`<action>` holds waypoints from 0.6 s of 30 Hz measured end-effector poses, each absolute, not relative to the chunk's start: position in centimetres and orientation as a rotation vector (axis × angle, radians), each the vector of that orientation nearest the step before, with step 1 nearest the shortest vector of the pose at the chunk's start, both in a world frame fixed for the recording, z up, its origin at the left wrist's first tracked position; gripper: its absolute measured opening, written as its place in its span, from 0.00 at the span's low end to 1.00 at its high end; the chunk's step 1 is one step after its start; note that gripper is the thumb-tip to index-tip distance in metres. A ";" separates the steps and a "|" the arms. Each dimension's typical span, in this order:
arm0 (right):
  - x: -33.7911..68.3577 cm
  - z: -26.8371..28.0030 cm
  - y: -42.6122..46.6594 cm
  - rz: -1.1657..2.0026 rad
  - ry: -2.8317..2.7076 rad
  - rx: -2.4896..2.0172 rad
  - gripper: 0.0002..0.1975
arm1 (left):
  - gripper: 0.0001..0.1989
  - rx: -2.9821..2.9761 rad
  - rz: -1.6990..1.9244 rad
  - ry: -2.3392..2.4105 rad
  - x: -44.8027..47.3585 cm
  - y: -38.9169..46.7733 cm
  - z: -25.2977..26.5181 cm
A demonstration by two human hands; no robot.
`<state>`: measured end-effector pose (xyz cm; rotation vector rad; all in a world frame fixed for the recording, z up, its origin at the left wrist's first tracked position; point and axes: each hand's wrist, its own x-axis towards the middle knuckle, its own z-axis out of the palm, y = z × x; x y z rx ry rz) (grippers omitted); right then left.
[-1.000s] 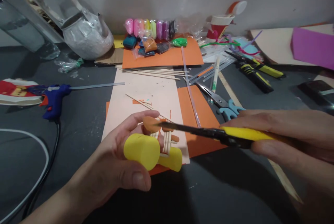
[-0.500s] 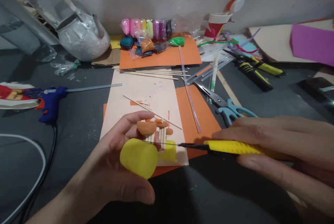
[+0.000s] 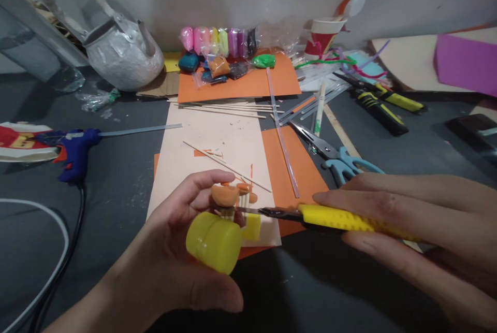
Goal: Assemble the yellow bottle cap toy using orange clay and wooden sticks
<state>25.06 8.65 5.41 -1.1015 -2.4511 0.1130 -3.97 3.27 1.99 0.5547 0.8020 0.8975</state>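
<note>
My left hand point(image 3: 182, 250) is closed around a small craft model point(image 3: 214, 242) above the paper. The model has yellow cylinder-like ends, thin pale sticks point(image 3: 244, 202) and orange clay pieces point(image 3: 225, 196) on top. In my right hand point(image 3: 415, 224) is a yellow utility knife point(image 3: 336, 217), its blade pointing left. The blade reaches in among the sticks, between the orange clay and the nearer yellow piece. Whether it touches them I cannot tell.
Cream paper point(image 3: 209, 131) lies on orange sheets under my hands. Scissors point(image 3: 341, 159), pliers point(image 3: 382, 105) and glue sticks point(image 3: 287, 157) lie to the right. A blue glue gun point(image 3: 75, 154) is at left, with a silver kettle point(image 3: 120, 53) behind. Bagged clay point(image 3: 217, 43) sits at the back.
The model in my left hand has shifted slightly right and tilted, showing more of the nearer yellow piece's end. The knife has moved a little left, its blade further in among the sticks.
</note>
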 end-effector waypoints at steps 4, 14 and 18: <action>25.3 5.6 8.4 0.156 -2.648 -0.957 0.14 | 0.42 0.545 0.892 0.844 -3.8 3.3 2.1; 24.6 5.7 9.0 0.164 -2.669 -0.888 0.14 | 0.39 0.554 0.934 0.866 -3.2 2.9 2.4; 24.6 5.6 9.1 0.152 -2.675 -0.884 0.12 | 0.37 0.569 0.967 0.928 -3.0 2.6 2.8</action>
